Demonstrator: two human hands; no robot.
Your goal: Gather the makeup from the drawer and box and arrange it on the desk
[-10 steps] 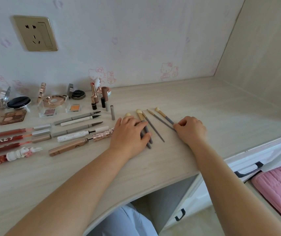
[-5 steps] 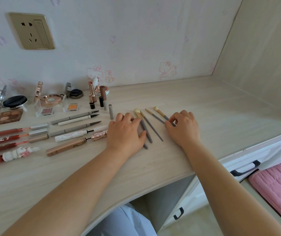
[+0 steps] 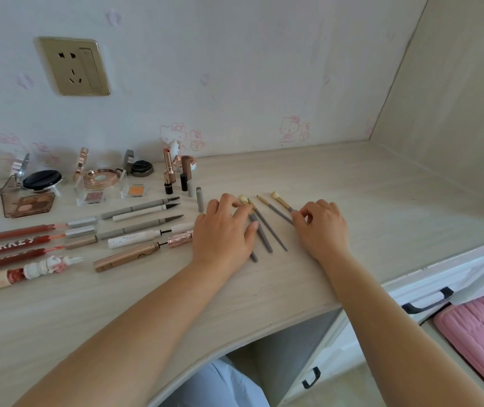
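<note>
My left hand (image 3: 224, 230) lies spread, hiding slim grey brushes (image 3: 267, 230); right hand (image 3: 321, 227) pinches one beside them, ends covered.

lip glosses (image 3: 5, 245) cut off left

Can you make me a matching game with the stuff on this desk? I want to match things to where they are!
Things:
1. gold wall socket
2. pink quilted cushion
3. grey-handled makeup brushes
4. red lip gloss tubes

Places:
A. between the two hands
B. far left of the desk
C. up on the wall
D. bottom right, below the desk

Pairs: 1-C, 2-D, 3-A, 4-B
</note>
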